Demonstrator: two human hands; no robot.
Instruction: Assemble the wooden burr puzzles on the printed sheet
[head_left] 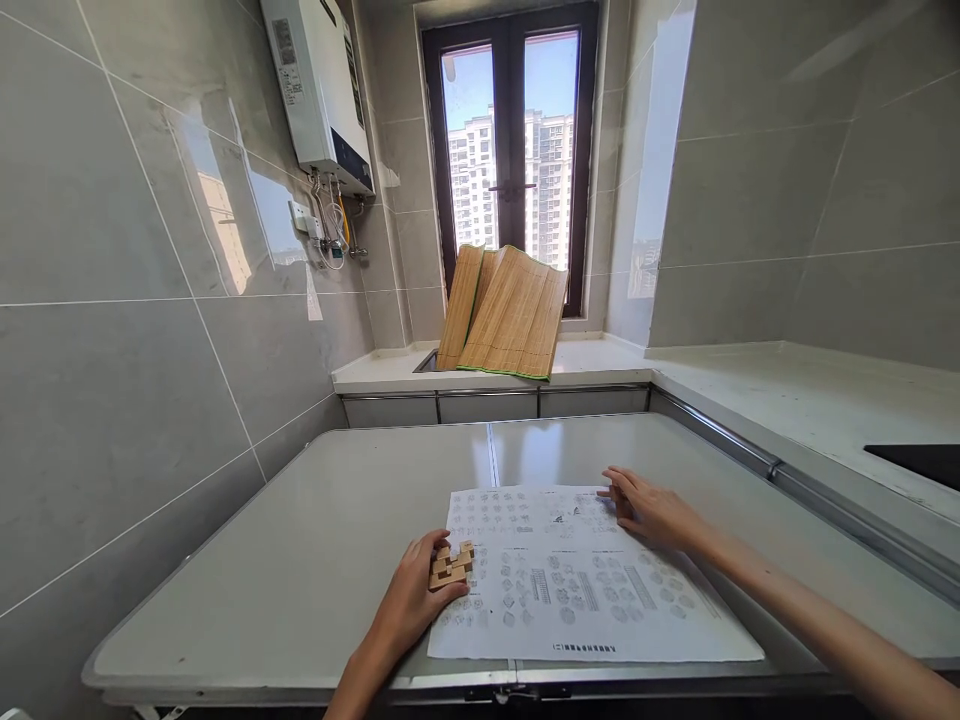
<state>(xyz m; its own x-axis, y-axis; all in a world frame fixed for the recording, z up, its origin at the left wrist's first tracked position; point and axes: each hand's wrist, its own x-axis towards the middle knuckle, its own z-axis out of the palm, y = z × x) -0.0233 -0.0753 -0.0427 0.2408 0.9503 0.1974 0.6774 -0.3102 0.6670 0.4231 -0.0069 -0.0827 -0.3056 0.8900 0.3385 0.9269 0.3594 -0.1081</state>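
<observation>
In the head view, the person's left hand [414,588] has the wooden block piece [452,566] between thumb and fingers, at the left edge of the printed sheet [540,642]. The piece lies on the inner side of this hand, toward the right hand [654,512]. Whether it is lifted or rests on the sheet cannot be told.

Some things could go wrong from here. The piece seems to be made of several small blocks, so uneven pressure of the thumb might make one part slip out. The sheet looks thin and lies loose under both hands; if the right forearm pulled sideways, the paper could slide or crease. The table [300,560] beneath the hands looks smooth, which would make such sliding easier.

About the pose: the left hand comes from the near side, its back toward the left, with the thumb below the piece and the fingers curved above it. The right arm reaches in from the right, and its hand is over the far right corner of the sheet, palm downward, fingers loosely bent and apart, with nothing gripped. Whether these fingertips press the paper is not clear.
</observation>
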